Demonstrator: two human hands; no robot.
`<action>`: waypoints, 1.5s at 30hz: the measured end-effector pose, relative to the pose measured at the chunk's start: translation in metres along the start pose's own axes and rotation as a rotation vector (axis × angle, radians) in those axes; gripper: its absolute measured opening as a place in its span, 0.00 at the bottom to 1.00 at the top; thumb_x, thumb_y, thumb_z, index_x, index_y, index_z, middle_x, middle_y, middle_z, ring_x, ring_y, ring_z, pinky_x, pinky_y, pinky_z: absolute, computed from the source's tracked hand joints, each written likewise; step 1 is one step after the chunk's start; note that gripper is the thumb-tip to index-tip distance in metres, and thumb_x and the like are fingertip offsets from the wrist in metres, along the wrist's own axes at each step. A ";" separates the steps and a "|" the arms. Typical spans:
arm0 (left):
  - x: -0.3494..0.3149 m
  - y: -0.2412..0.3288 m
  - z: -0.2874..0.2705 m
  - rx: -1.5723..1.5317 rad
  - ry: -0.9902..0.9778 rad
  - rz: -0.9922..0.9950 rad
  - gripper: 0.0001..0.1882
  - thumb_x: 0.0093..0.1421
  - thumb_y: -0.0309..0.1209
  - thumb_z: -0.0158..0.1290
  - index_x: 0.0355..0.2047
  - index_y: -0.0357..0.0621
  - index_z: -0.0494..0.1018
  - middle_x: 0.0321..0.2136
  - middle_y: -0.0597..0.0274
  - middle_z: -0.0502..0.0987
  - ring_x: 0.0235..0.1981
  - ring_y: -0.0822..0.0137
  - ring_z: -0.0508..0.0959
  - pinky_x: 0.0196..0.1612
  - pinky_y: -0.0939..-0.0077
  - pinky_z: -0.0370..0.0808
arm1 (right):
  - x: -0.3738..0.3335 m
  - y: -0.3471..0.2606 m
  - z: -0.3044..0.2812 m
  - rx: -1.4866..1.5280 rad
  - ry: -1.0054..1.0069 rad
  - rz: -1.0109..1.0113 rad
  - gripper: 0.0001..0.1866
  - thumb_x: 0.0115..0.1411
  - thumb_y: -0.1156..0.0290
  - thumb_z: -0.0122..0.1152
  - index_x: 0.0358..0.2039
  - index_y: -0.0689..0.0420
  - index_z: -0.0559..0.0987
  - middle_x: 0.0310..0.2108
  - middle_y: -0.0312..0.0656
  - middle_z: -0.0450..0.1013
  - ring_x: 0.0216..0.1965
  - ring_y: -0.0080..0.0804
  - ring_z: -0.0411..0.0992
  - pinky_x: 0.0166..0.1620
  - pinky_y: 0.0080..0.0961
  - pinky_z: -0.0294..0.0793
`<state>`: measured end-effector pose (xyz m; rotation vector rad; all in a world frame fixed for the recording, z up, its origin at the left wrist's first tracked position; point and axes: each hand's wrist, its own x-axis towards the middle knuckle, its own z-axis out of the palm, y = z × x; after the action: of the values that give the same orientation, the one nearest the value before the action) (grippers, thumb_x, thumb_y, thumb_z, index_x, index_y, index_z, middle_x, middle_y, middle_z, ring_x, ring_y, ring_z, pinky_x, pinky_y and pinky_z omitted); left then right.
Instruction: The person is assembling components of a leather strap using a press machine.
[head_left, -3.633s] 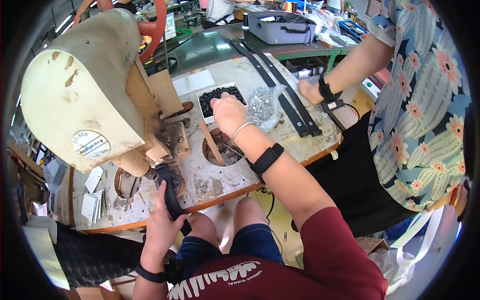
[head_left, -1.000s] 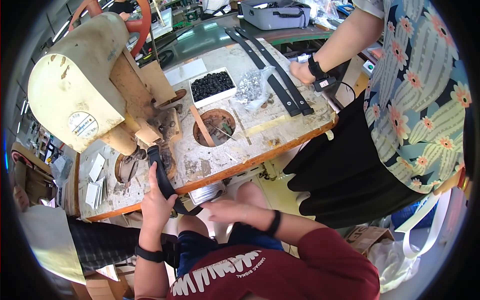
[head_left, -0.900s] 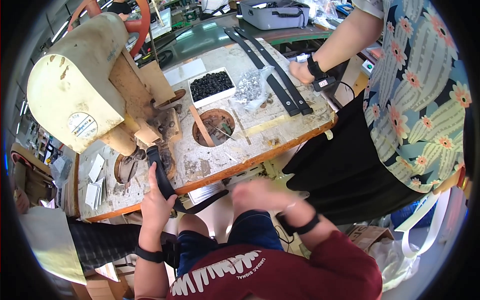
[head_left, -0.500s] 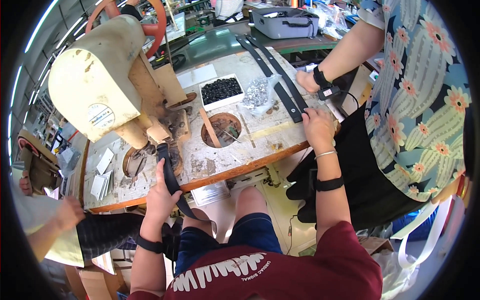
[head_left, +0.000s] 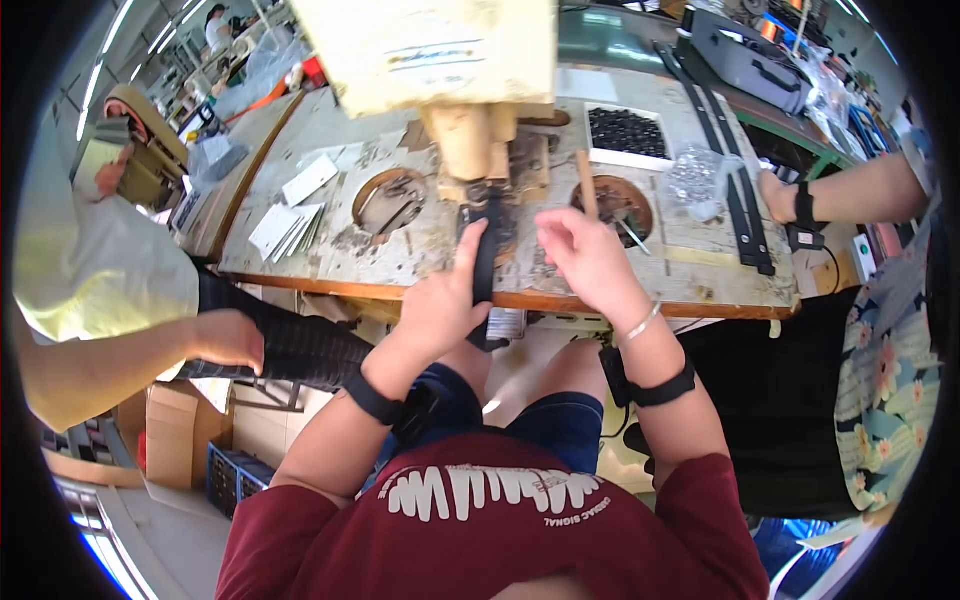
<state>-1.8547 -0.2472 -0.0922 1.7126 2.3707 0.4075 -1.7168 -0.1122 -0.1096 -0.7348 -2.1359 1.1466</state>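
Observation:
My left hand (head_left: 437,308) grips a black strap (head_left: 485,262) between its thumb and fingers, the index finger stretched along it. The strap's far end lies under the head of a cream-coloured press (head_left: 455,60); its near end hangs over the table edge. To the right of the strap, my right hand (head_left: 592,262) is raised above the table with thumb and fingertips drawn together. Whether anything small sits between those fingertips is too blurred to make out. Just beyond it, a flat wooden stick (head_left: 587,185) leans at a round hole (head_left: 640,200) in the tabletop.
A white box of small black parts (head_left: 628,138) and a clear bag of shiny bits (head_left: 700,180) sit at the right, beside two black straps (head_left: 742,215). White cards (head_left: 285,232) lie left. People stand on both sides; one's hand (head_left: 775,195) rests by the right edge.
My right hand has left the straps at the right and come to the middle, near the press. My left hand still holds its strap under the press. The view has turned rightward and shifted.

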 end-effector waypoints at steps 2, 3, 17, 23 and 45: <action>0.000 -0.004 0.001 -0.008 -0.010 -0.020 0.50 0.42 0.34 0.59 0.59 0.55 0.37 0.20 0.45 0.74 0.24 0.46 0.75 0.30 0.58 0.72 | 0.027 -0.012 0.018 0.170 -0.071 0.170 0.12 0.55 0.70 0.53 0.38 0.61 0.72 0.25 0.36 0.72 0.22 0.20 0.68 0.24 0.16 0.68; 0.000 -0.005 0.001 -0.016 -0.032 -0.024 0.50 0.42 0.34 0.59 0.59 0.54 0.37 0.20 0.46 0.74 0.24 0.47 0.75 0.30 0.58 0.73 | 0.036 -0.018 0.022 0.328 -0.107 0.341 0.12 0.55 0.70 0.53 0.38 0.63 0.72 0.25 0.36 0.71 0.22 0.20 0.68 0.23 0.15 0.67; -0.009 -0.023 0.027 -0.306 0.242 0.083 0.33 0.53 0.28 0.49 0.58 0.49 0.48 0.16 0.45 0.72 0.17 0.45 0.72 0.22 0.56 0.70 | 0.070 -0.012 0.042 0.188 -0.089 0.366 0.14 0.41 0.72 0.67 0.29 0.62 0.75 0.20 0.32 0.69 0.19 0.17 0.61 0.22 0.14 0.58; -0.012 -0.025 0.047 -0.386 0.405 0.071 0.32 0.53 0.30 0.49 0.57 0.48 0.50 0.09 0.51 0.69 0.12 0.50 0.72 0.17 0.59 0.69 | 0.072 -0.012 0.045 0.032 -0.012 0.249 0.10 0.40 0.74 0.62 0.25 0.65 0.76 0.20 0.40 0.70 0.23 0.25 0.68 0.30 0.21 0.67; -0.012 -0.019 0.006 -0.080 0.290 0.081 0.25 0.52 0.31 0.51 0.51 0.49 0.60 0.13 0.52 0.72 0.17 0.51 0.73 0.20 0.63 0.70 | 0.078 0.008 0.041 0.008 -0.049 0.212 0.12 0.42 0.71 0.65 0.27 0.64 0.77 0.23 0.44 0.74 0.25 0.28 0.70 0.33 0.22 0.69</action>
<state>-1.8657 -0.2638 -0.1046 1.8249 2.4405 0.8025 -1.7975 -0.0750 -0.1161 -0.9569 -2.1311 1.2938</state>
